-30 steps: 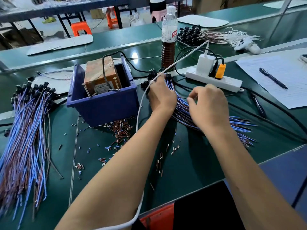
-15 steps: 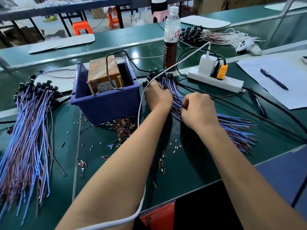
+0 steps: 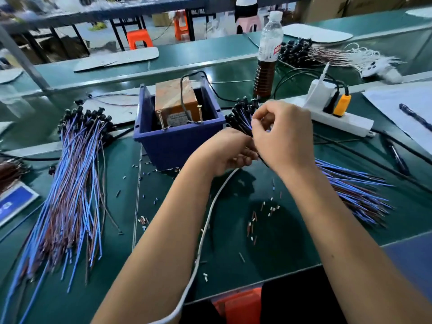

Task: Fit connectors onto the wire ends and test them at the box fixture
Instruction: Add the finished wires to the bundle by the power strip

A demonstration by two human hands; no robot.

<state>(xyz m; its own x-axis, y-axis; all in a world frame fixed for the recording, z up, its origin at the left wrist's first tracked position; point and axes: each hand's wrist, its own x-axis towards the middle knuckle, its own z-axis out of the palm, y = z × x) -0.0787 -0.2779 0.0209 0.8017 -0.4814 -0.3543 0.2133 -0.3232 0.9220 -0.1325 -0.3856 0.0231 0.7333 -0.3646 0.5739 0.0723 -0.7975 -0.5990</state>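
The thin blue and brown wires [image 3: 346, 181] lie in a loose bundle just right of the blue plastic box fixture [image 3: 177, 139] on the green table [image 3: 268, 242]. They look light, limp and tangle-prone, best pinched near an end. Both the left hand [image 3: 230, 152] and the right hand [image 3: 284, 136] curl their fingers onto strands, touching each other.

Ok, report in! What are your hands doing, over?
Both hands, left hand and right hand, pinching wires at the right bundle. Box fixture untouched. Nothing blocking.
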